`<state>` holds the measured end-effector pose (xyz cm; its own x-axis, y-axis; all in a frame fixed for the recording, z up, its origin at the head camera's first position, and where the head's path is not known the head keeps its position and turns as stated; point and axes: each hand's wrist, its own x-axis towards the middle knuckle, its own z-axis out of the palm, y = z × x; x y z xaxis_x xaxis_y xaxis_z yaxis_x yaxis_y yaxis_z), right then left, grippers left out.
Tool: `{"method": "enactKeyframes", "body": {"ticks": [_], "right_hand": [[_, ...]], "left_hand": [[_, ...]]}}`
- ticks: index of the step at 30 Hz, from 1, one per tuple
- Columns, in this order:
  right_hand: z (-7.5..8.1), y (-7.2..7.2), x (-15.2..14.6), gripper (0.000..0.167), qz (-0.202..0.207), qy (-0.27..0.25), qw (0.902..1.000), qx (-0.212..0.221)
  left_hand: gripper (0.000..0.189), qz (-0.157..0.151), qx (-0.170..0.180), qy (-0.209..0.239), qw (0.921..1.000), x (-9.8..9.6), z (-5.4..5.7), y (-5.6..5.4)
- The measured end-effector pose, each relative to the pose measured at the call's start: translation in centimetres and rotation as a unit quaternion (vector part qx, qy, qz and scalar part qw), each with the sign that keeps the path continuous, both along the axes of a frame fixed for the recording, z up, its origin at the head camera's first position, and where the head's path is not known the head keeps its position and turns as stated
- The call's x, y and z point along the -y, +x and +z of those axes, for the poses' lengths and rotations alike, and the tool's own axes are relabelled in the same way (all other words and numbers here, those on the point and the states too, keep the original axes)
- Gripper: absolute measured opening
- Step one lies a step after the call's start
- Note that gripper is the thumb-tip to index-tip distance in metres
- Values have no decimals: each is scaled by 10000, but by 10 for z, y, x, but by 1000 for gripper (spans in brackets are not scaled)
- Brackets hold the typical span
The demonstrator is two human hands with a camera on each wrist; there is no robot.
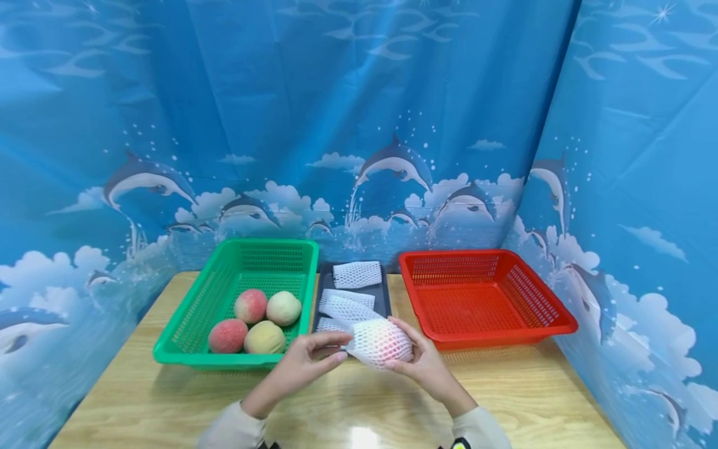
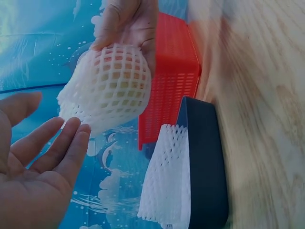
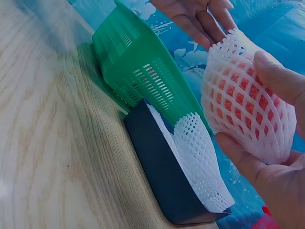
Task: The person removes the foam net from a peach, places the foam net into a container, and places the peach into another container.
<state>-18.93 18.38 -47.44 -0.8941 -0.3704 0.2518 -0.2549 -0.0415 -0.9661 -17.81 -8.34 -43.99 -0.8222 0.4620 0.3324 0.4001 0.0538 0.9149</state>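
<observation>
A peach (image 3: 237, 106) in a white foam net (image 1: 367, 342) is held above the table, in front of the dark tray. My right hand (image 1: 424, 369) grips it from the right, thumb on one side and fingers on the other. Red and pale peach skin shows through the mesh. The net's loose end points left, toward my left hand (image 1: 307, 366). In the left wrist view the fingers (image 2: 71, 148) of that hand are fairly straight, their tips right at the net's edge, with the thumb held apart.
On the left a green basket (image 1: 187, 357) holds several bare peaches (image 1: 250, 305). A dark tray (image 1: 382, 296) with several flat foam nets (image 1: 357, 274) lies between it and a red basket (image 1: 465, 305) on the right. All stand on a wooden table (image 1: 185, 405) before a blue dolphin-print curtain.
</observation>
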Motion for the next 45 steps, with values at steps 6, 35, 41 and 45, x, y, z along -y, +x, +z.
{"method": "enactKeyframes", "body": {"ticks": [6, 35, 41, 45], "right_hand": [[2, 2, 2, 76, 97, 6, 9998, 166], [-1, 8, 11, 67, 141, -386, 9984, 383], [1, 7, 14, 63, 9, -482, 9976, 499], [1, 8, 16, 58, -96, -595, 9967, 548]], "left_hand": [[36, 204, -71, -31, 9998, -4, -6, -2], [63, 671, -348, 139, 9970, -25, -23, -3], [62, 671, -364, 99, 9970, -26, -23, -4], [62, 630, -333, 180, 9973, -25, -24, -4]]}}
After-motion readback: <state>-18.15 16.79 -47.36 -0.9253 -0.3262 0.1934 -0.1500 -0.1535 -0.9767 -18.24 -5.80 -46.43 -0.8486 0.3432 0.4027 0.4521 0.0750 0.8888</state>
